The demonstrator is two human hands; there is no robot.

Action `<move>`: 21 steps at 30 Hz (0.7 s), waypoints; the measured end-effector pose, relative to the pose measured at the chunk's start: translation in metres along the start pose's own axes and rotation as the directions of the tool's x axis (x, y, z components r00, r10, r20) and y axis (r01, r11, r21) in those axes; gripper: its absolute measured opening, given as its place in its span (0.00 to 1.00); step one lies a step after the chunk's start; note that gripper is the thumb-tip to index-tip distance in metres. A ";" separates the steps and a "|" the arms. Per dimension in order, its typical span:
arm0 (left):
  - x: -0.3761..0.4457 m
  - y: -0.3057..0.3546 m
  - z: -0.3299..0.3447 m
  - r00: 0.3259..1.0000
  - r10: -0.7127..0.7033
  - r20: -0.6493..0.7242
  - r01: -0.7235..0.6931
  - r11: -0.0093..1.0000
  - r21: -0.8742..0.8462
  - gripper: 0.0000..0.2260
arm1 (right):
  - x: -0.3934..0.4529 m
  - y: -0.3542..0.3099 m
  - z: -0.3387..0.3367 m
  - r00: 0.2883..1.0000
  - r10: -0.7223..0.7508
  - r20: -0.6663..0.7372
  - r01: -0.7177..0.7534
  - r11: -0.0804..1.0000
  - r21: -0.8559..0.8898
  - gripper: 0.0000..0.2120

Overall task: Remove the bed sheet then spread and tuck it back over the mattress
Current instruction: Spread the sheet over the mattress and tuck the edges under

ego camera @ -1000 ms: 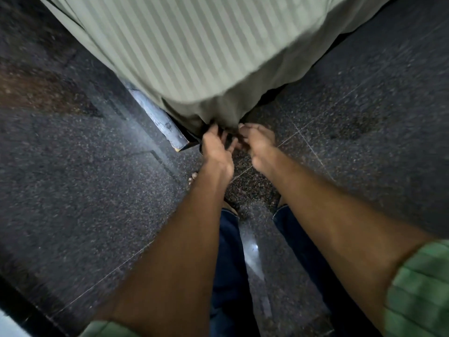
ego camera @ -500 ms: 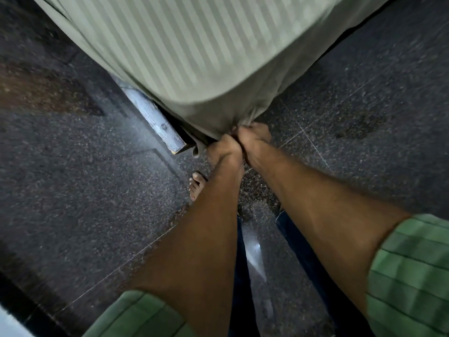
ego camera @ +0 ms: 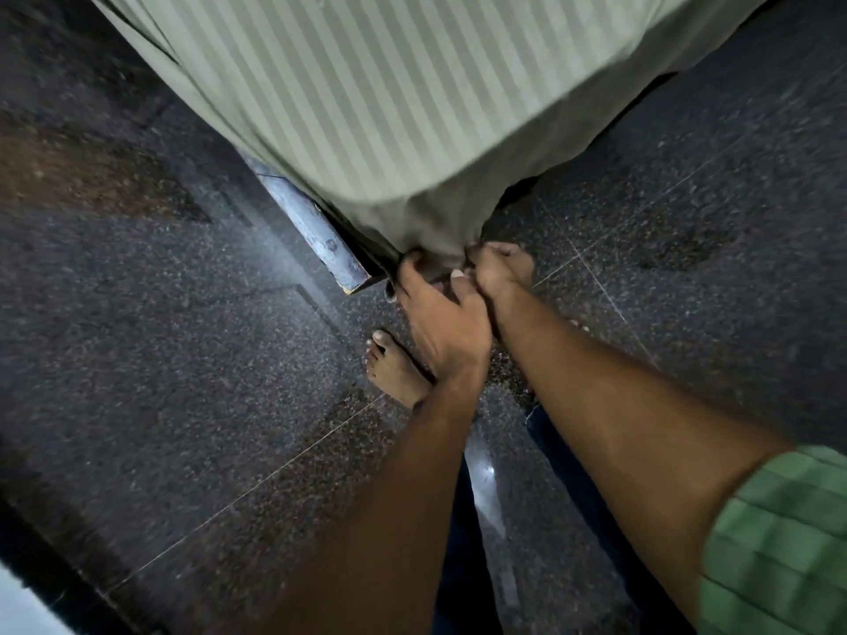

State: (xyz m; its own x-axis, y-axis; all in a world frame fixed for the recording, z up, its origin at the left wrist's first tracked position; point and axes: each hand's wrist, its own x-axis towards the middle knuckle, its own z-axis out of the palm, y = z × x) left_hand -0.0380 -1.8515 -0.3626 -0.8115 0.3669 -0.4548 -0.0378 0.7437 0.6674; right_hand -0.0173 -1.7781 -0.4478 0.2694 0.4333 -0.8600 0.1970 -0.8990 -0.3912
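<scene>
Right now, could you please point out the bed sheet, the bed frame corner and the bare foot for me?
bed sheet [ego camera: 389,93], head view, on its striped top.
bed frame corner [ego camera: 350,275], head view, on the metal rail's end.
bare foot [ego camera: 394,371], head view, on the top of the foot.

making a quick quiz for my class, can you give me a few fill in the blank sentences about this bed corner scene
1. The pale green bed sheet has a pattern of ____.
2. The left hand and right hand meet at the sheet's hanging ____.
3. On the dark speckled stone floor beside the left wrist stands a bare ____.
4. The right arm's short sleeve is checked and coloured ____.

Missing words: stripes; corner; foot; green
</scene>
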 end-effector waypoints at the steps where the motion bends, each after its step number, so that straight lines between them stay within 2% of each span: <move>1: -0.001 -0.002 0.006 0.998 -0.065 0.015 0.067 0.987 -0.147 0.25 | -0.005 -0.001 -0.002 1.000 -0.012 0.019 0.011 0.997 0.073 0.07; 2: 0.006 -0.004 0.015 0.983 -0.179 0.047 0.185 0.950 -0.252 0.26 | -0.009 -0.001 -0.004 0.998 -0.029 0.054 0.021 0.991 0.129 0.08; 4: 0.027 -0.003 0.022 0.922 -0.361 0.139 0.386 0.853 -0.352 0.21 | -0.020 0.000 0.002 0.988 -0.046 0.150 0.017 0.982 0.186 0.05; 6: 0.046 0.002 0.027 0.855 -0.482 0.190 0.515 0.750 -0.416 0.15 | -0.028 0.000 0.009 0.956 -0.031 0.292 -0.025 0.982 0.187 0.06; 8: 0.061 0.004 0.032 0.863 -0.479 0.163 0.503 0.778 -0.376 0.17 | -0.026 -0.001 0.014 0.926 -0.009 0.377 -0.040 0.992 0.123 0.09; 10: 0.071 -0.002 0.035 0.902 -0.430 0.044 0.428 0.873 -0.233 0.21 | -0.017 -0.005 0.019 0.939 -0.047 0.342 0.035 0.999 0.041 0.12; 11: 0.072 -0.004 0.033 0.913 -0.408 -0.005 0.403 0.904 -0.139 0.22 | -0.014 -0.009 0.020 0.948 -0.081 0.308 0.108 0.992 -0.071 0.14; 12: 0.070 -0.004 0.030 0.922 -0.385 -0.033 0.383 0.923 -0.047 0.20 | -0.011 -0.013 0.019 0.951 -0.129 0.280 0.197 0.952 -0.233 0.17; 14: 0.067 -0.012 0.025 0.929 -0.367 0.050 0.357 0.922 0.150 0.18 | -0.010 -0.015 0.013 0.928 -0.236 0.290 0.356 0.794 -0.493 0.20; 16: 0.060 -0.016 0.024 0.897 -0.415 0.154 0.378 0.898 0.225 0.18 | -0.009 -0.009 0.002 0.916 -0.274 0.292 0.399 0.689 -0.605 0.20; 18: 0.058 -0.014 0.030 0.883 -0.450 0.137 0.397 0.869 0.295 0.20 | -0.004 -0.001 -0.011 0.944 -0.236 0.230 0.330 0.707 -0.626 0.19; 19: 0.059 -0.012 0.036 0.855 -0.484 0.185 0.420 0.857 0.300 0.20 | -0.001 0.003 -0.015 0.957 -0.218 0.189 0.289 0.728 -0.622 0.19; 20: 0.065 -0.016 0.047 0.806 -0.535 0.254 0.475 0.840 0.263 0.20 | 0.000 0.004 -0.016 0.967 -0.207 0.151 0.256 0.745 -0.616 0.19; 21: 0.073 -0.018 0.052 0.729 -0.598 0.333 0.568 0.800 0.194 0.20 | 0.003 0.004 -0.013 0.968 -0.212 0.131 0.247 0.753 -0.610 0.19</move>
State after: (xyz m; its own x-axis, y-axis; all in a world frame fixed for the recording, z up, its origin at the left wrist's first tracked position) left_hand -0.0662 -1.8090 -0.4382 -0.3746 0.0091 -0.9272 -0.3779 0.9116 0.1616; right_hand -0.0037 -1.7799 -0.4479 0.0954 0.6017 -0.7930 0.7902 -0.5302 -0.3073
